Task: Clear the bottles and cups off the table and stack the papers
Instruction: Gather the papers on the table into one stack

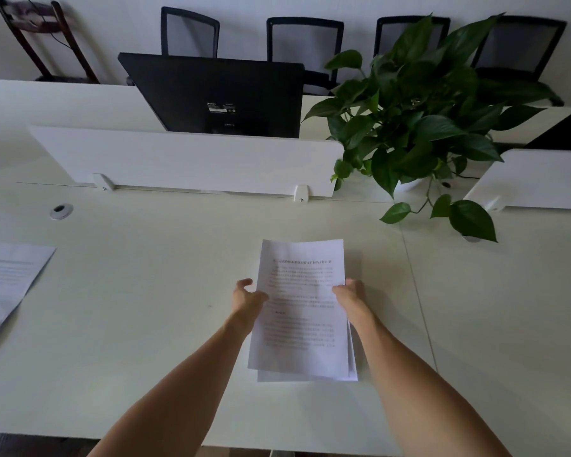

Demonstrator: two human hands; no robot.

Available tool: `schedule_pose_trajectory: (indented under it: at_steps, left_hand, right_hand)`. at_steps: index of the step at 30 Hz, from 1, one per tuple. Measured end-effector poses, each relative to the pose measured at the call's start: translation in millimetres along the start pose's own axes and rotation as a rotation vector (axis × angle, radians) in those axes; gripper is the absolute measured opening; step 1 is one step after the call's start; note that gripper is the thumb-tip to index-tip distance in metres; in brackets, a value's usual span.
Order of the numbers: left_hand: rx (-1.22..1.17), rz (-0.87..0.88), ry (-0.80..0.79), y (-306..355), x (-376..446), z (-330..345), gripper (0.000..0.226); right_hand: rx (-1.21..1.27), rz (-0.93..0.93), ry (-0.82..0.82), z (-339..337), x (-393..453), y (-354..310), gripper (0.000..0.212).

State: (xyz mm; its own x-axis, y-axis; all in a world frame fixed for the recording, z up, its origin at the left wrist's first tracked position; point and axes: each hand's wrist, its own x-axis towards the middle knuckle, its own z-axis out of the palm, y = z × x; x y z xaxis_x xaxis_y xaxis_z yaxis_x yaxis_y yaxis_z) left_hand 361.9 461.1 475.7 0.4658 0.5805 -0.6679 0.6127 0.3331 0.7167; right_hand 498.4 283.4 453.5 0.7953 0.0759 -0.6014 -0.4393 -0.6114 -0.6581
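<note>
A stack of printed white papers (300,318) sits at the middle of the white table (145,308), its lower sheets slightly fanned out at the near edge. My left hand (246,296) grips the stack's left edge and my right hand (351,295) grips its right edge. More loose printed sheets (7,285) lie at the table's far left, partly cut off by the frame. No bottles or cups show in this view.
A white divider panel (185,159) runs across the table's back, with a black monitor (218,97) behind it. A leafy potted plant (422,127) stands at the back right. Several chairs line the far wall. A cable grommet (60,211) is set in the table at left.
</note>
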Motion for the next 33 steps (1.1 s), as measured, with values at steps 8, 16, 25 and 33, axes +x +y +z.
schedule_pose_trajectory:
  at_steps: [8, 16, 25, 33]
  left_hand:
    - [0.055, 0.050, -0.028, 6, -13, -44, 0.021]
    - [-0.098, 0.161, 0.000, 29, -43, -161, 0.043]
    - [-0.123, 0.239, 0.135, 13, -78, -353, 0.049]
    - [0.103, 0.339, 0.279, -21, -81, -522, 0.034]
  right_hand:
    - [0.157, -0.096, -0.126, 15, -25, -36, 0.023]
    - [0.144, -0.114, -0.366, 78, -93, -101, 0.017]
    - [0.106, -0.264, -0.370, 230, -212, -145, 0.014]
    - [0.135, -0.266, -0.353, 381, -305, -173, 0.014]
